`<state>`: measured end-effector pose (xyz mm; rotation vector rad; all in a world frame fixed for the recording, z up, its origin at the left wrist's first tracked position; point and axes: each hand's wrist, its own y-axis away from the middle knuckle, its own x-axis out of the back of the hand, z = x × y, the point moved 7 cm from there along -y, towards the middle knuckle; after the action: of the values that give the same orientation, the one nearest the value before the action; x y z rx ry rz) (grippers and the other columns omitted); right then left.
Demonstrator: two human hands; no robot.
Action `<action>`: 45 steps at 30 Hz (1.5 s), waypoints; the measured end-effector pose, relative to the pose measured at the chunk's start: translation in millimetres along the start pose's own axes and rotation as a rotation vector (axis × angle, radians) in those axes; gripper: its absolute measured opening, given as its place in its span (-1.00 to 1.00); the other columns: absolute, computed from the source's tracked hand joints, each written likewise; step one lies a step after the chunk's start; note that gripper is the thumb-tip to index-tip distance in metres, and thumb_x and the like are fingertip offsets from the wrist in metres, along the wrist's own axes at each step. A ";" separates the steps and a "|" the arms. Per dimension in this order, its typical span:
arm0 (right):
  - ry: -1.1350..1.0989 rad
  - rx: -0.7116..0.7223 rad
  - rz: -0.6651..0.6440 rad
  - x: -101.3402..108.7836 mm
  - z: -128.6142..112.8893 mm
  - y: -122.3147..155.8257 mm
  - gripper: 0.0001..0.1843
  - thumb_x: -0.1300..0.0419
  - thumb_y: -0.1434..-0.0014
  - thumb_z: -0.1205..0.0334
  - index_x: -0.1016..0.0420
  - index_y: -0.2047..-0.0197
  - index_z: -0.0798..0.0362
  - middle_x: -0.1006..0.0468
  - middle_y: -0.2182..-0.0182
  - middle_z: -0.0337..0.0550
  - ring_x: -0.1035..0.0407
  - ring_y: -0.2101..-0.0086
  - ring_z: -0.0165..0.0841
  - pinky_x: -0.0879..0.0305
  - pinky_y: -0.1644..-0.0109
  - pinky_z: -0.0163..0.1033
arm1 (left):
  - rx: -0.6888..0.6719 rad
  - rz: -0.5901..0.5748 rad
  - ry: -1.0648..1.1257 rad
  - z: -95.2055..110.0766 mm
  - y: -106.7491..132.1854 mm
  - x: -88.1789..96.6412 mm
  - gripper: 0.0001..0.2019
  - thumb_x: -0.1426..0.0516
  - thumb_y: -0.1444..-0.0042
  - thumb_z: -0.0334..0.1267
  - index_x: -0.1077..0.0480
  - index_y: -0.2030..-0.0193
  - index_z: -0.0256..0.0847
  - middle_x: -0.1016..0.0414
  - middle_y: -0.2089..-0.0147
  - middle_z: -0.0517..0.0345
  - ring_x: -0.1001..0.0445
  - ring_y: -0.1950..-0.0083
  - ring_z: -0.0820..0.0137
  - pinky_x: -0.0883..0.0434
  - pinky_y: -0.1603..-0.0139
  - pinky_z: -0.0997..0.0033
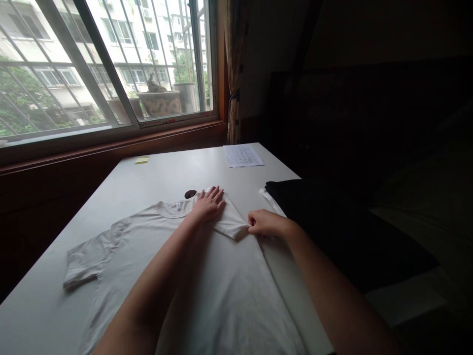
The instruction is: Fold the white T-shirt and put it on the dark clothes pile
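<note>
A white T-shirt (pixel 221 291) lies flat on a white table (pixel 166 172), collar towards the window. Its left sleeve sticks out sideways; its right sleeve is folded in over the chest. My left hand (pixel 207 203) lies flat on that folded sleeve near the collar, fingers stretched out. My right hand (pixel 264 223) is closed in a pinch on the edge of the folded sleeve, just right of the left hand.
A dark folded garment (pixel 332 217) lies at the table's right edge over a strip of white cloth. A printed sheet of paper (pixel 243 155) and a yellow sticky note (pixel 141 159) lie at the far side. A round hole (pixel 190 194) shows by the collar. A barred window is behind.
</note>
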<state>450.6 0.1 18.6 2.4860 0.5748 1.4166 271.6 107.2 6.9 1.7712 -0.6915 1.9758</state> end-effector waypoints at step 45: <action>0.184 0.230 0.237 8.8 -46.2 3.8 -0.65 -0.48 -0.02 -0.05 -0.53 0.38 0.02 -0.54 0.28 -0.13 -0.40 0.21 -0.24 -0.20 0.18 -0.27 | -0.230 -0.005 -0.013 26.6 -2.4 8.5 -0.41 0.19 -0.48 0.01 0.10 -0.56 -0.07 0.16 -0.58 0.06 0.15 -0.58 0.15 0.05 -0.52 -0.17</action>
<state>415.7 0.5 50.4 2.6939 0.5167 1.7735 293.2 92.9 17.6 1.6474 -0.8794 1.8025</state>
